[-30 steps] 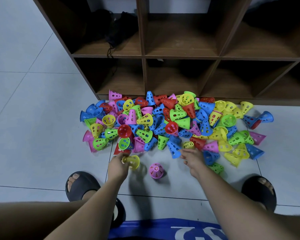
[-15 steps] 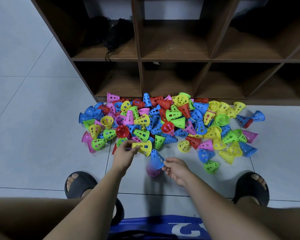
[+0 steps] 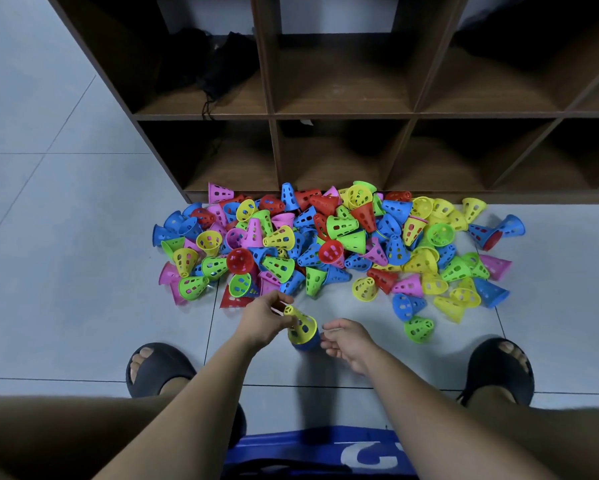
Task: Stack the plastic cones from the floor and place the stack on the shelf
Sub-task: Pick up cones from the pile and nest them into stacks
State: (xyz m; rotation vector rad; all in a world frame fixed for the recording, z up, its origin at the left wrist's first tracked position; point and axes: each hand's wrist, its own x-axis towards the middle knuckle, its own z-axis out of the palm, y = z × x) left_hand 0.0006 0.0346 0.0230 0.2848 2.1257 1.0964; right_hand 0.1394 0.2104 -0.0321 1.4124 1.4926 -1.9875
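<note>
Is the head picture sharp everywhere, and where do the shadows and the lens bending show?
Head view: the cone pile is sharp; the yellow cone held by the left hand is slightly smeared, as is the right hand. Soft shadows lie on the floor under the hands, and the shelf compartments are dark at the back. The shelf's uprights splay outward, wide-angle distortion.
</note>
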